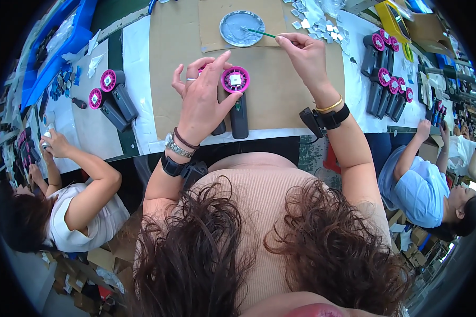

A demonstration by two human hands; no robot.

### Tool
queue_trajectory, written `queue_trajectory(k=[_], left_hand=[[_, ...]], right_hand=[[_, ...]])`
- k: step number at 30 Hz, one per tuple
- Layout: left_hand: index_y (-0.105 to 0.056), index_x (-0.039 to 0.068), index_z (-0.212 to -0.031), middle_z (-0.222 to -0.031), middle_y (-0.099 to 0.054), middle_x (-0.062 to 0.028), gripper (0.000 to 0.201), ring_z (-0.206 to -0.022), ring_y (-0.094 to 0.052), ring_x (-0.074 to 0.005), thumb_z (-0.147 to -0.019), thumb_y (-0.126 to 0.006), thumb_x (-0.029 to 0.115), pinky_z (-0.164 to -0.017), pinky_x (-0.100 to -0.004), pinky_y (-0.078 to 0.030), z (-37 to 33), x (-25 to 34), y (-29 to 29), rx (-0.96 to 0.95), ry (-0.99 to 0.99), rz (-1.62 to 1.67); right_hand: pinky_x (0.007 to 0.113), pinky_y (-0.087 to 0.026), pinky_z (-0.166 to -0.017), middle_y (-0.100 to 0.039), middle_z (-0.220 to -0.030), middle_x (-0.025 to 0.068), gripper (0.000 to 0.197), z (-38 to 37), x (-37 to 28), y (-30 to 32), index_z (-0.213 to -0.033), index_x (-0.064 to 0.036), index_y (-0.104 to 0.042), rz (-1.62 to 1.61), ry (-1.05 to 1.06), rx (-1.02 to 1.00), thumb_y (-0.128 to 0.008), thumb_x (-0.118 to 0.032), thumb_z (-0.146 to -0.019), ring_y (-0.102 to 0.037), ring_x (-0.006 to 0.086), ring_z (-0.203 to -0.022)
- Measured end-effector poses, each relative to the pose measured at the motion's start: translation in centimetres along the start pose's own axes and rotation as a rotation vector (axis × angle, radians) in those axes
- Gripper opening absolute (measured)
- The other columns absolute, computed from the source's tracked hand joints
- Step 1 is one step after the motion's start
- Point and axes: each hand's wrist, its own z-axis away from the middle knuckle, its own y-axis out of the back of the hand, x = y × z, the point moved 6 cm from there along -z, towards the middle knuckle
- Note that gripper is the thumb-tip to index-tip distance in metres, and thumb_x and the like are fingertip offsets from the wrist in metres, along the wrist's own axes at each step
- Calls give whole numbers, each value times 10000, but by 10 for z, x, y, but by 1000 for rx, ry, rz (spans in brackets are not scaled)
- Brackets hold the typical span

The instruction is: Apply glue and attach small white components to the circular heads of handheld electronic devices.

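I can't read any text, number or sign from here; white square (pixel 235 79) on the pink round head (pixel 235 90): marks too small.

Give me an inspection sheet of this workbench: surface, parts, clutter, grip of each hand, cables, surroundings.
Surface: brown cardboard sheet on the table.
Parts: pink-ringed device with a dark handle; second device, partly hidden; round grey dish; green stick.
Clutter: small white squares, scattered beyond the sheet's far right.
Grip: left hand around the front devices, contact unclear; right hand pinches the stick, tip in the dish.
Cables: dark loop below the right wrist, possibly a cable.
Surroundings: co-worker left, another person right.
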Motion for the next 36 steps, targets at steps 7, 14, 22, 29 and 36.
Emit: queue_trajectory(k=[7,14,22,29,36], left_hand=[[-437,176,-1666,-1288,-764,56,951,-1423,-514,-239,-847,-916,243,-1262,-575,-100,-1,-4,-5,19,7,24],[-428,171,-1671,-1290,-764,60,959,-1428,-506,-239,-851,-919,254,-1259,-577,-102,0,-5,-5,30,-2,17],[-429,166,-1669,-1306,-759,53,958,-1439,-500,-241,-856,-923,277,-1256,-574,-101,0,-9,-8,53,3,19],[-445,169,-1659,-1334,-748,39,954,-1450,-495,-243,-850,-933,302,-1253,-561,-114,-1,-14,-10,85,-10,25],[-482,162,-1636,-1345,-725,32,935,-1451,-494,-240,-840,-943,333,-1255,-537,-125,2,-17,-10,122,-8,15]], right_hand=[[200,-413,-620,-733,-827,-45,212,-4,-4,5,-1105,-11,-862,-16,-3,19,-834,-192,-998,-563,14,-727],[204,-410,-633,-721,-837,-47,213,-8,2,-3,-1096,-6,-861,38,-6,-14,-833,-192,-997,-565,17,-748],[204,-390,-655,-689,-827,-55,215,-6,-12,5,-1107,-3,-857,-244,-146,-22,-827,-188,-1001,-534,13,-758],[215,-330,-610,-637,-785,-77,211,3,-19,11,-1127,-20,-856,-38,39,12,-828,-188,-1003,-453,25,-684],[216,-314,-603,-617,-784,-79,215,5,-18,25,-1158,-12,-846,-308,-111,-15,-819,-167,-1011,-441,32,-675]])
